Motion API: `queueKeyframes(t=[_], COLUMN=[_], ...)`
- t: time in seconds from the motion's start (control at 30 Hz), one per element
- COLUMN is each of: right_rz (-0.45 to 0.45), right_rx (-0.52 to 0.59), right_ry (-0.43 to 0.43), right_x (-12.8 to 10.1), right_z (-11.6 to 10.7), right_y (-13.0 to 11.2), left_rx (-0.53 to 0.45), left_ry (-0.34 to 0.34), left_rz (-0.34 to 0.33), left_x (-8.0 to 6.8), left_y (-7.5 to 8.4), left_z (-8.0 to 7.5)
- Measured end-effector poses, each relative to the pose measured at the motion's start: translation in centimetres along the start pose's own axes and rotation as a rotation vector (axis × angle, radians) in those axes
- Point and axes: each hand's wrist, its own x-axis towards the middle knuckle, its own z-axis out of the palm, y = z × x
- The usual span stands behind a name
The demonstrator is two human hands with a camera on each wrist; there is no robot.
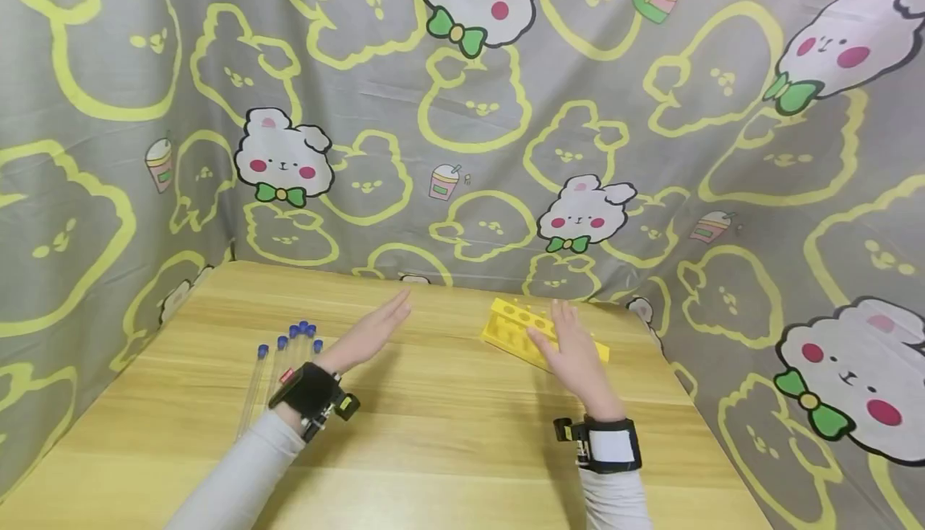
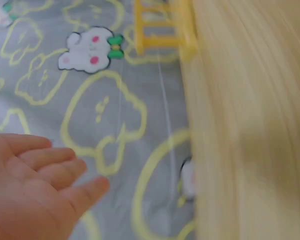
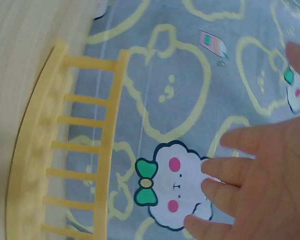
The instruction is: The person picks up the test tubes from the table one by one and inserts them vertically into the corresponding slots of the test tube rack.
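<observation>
In the head view my left hand is held above the table with straight fingers and nothing in it. Several clear tubes with blue caps lie on the table beside my left wrist, partly hidden by it. My right hand, fingers extended, hovers in front of a yellow test tube rack and hides part of it. The right wrist view shows a gap between the right fingers and the rack. My left palm faces inward in the left wrist view, holding nothing.
The wooden table is enclosed by a grey curtain with cartoon rabbits and yellow outlines. Its folds meet the table's back edge close behind the rack. A black wrist strap with a small camera sits on the left wrist.
</observation>
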Motion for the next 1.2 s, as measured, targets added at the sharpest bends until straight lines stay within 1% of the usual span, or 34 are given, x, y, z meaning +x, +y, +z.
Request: queueKeyframes(t=[0.03,0.07,0.17,0.23,0.3,0.43,0.6,0.73,0.83,0.87,1.03,1.2], right_rz=[0.005,0.018,0.086,0.138,0.194,0.266,0.303,0.412,0.491,0.504,0.524,0.541], right_rx=[0.056,0.112,0.285,0.349,0.379,0.39,0.383,0.361,0.34,0.341,0.331,0.335], right_ry=[-0.005,-0.01,-0.045,-0.062,-0.073,-0.055,-0.05,-0.079,-0.112,-0.122,-0.144,-0.164], right_x=[0.1,0.1,-0.1,-0.3,-0.7,-1.4,-1.9,-2.2,-2.3,-2.4,-2.2,-1.9], right_z=[-0.4,-0.8,-2.0,-2.7,-3.3,-4.1,-4.5,-4.5,-4.3,-4.2,-3.5,-2.9], right_y=[0.2,0.5,1.4,2.3,3.1,4.6,5.9,6.5,6.8,6.9,7.4,7.6], left_rx=[-0.093,-0.164,-0.34,-0.407,-0.463,-0.515,-0.554,-0.589,-0.609,-0.615,-0.624,-0.648], left_ry=[-0.031,-0.063,-0.165,-0.223,-0.27,-0.313,-0.317,-0.313,-0.322,-0.328,-0.325,-0.315], left_rz=[0.001,0.004,0.019,0.026,0.022,-0.013,-0.051,-0.079,-0.095,-0.1,-0.096,-0.098], left_x=[0.4,0.9,2.4,3.5,4.6,6.9,9.2,10.4,11.1,11.3,11.9,12.1], left_y=[0.0,-0.1,0.4,0.7,1.1,1.2,0.8,0.5,0.4,0.4,1.0,1.0], left_z=[0.1,0.2,0.6,1.2,1.9,3.3,5.2,6.8,7.9,8.3,9.5,10.0])
